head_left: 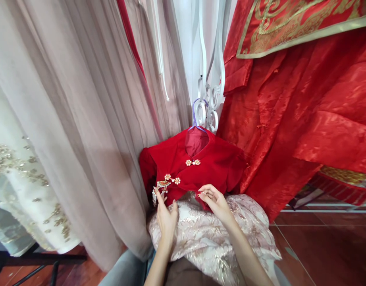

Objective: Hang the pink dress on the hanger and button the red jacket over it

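Observation:
A short red velvet jacket (pixel 183 153) with flower-shaped beaded fastenings (pixel 193 162) hangs on a purple hanger (pixel 195 119) in front of me. My left hand (pixel 167 216) is at its lower left edge, with the thumb and fingers apart. Its fingertips touch the jacket beside a beaded, tasselled ornament (pixel 163 184). On the other side of the front opening, my right hand (pixel 215 201) pinches the jacket's lower edge between thumb and fingers. Below the jacket spreads a pale pink skirt (pixel 201 234) with shiny metallic patterning.
Greyish-pink curtains (pixel 90 119) fall at the left, beside a white garment with gold sequins (pixel 16 198). Large red satin robes (pixel 290 99) hang at the right. A white scrolled metal stand (pixel 212 119) rises behind the hanger. Reddish tiles (pixel 328 242) cover the floor.

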A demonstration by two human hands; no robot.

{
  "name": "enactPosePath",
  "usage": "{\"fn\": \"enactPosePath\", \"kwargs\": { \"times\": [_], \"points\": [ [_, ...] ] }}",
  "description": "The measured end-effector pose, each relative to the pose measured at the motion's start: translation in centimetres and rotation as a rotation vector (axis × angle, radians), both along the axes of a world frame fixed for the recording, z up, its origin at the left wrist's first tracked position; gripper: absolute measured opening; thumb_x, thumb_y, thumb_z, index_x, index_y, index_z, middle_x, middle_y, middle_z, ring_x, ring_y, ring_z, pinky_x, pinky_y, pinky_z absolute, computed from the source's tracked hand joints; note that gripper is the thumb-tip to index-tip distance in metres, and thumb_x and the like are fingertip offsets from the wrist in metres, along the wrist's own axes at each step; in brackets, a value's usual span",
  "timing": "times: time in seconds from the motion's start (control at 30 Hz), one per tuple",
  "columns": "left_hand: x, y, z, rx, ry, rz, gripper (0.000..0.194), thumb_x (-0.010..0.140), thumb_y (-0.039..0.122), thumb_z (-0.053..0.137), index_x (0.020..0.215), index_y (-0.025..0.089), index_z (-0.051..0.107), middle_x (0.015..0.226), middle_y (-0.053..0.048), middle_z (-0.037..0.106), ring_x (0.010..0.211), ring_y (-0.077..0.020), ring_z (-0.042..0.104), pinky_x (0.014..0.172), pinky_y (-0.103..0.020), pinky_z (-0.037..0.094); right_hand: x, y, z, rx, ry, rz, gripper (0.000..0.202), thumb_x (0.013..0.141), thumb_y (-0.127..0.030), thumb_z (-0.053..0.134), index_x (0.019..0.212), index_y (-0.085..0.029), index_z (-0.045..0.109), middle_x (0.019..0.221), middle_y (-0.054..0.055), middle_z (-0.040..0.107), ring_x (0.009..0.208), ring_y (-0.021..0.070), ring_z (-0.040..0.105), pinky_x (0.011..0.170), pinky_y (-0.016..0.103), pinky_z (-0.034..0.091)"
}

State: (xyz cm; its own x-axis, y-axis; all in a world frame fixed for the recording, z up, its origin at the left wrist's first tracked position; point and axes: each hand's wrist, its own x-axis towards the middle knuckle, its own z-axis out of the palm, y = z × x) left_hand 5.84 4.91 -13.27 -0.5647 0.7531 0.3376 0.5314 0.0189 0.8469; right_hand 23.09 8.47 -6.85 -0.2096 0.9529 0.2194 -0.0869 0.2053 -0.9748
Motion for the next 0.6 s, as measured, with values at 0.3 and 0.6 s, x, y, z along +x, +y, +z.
{"fn": "enactPosePath", "kwargs": {
  "times": [0.3, 0.6],
  "points": [
    [0.6, -0.3, 0.0, 0.237, 0.132, 0.130, 0.050, 0.082, 0.027, 0.052, 0.130, 0.019, 0.038, 0.134, -0.016, 0.042, 0.133, -0.0299, 0.032, 0.108, -0.050, 0.027, 0.0, -0.1, 0.0, 0.001, -0.004, -0.006, 0.022, 0.075, -0.040, 0.064, 0.082, -0.021, 0.059, 0.080, 0.003, 0.064, 0.078, 0.0171, 0.060, 0.072, 0.029, 0.047],
    [-3.7, 0.5, 0.3, 0.172, 0.154, -0.020, 0.025, 0.079, 0.040, 0.058, 0.094, 0.020, 0.053, 0.095, -0.007, 0.061, 0.092, -0.0228, 0.059, 0.089, -0.041, 0.045, -0.1, -0.3, -0.1, 0.000, -0.079, 0.055, 0.013, 0.075, -0.032, 0.061, 0.082, -0.021, 0.060, 0.076, 0.000, 0.062, 0.071, 0.0141, 0.058, 0.060, 0.024, 0.045]
  ]
}}
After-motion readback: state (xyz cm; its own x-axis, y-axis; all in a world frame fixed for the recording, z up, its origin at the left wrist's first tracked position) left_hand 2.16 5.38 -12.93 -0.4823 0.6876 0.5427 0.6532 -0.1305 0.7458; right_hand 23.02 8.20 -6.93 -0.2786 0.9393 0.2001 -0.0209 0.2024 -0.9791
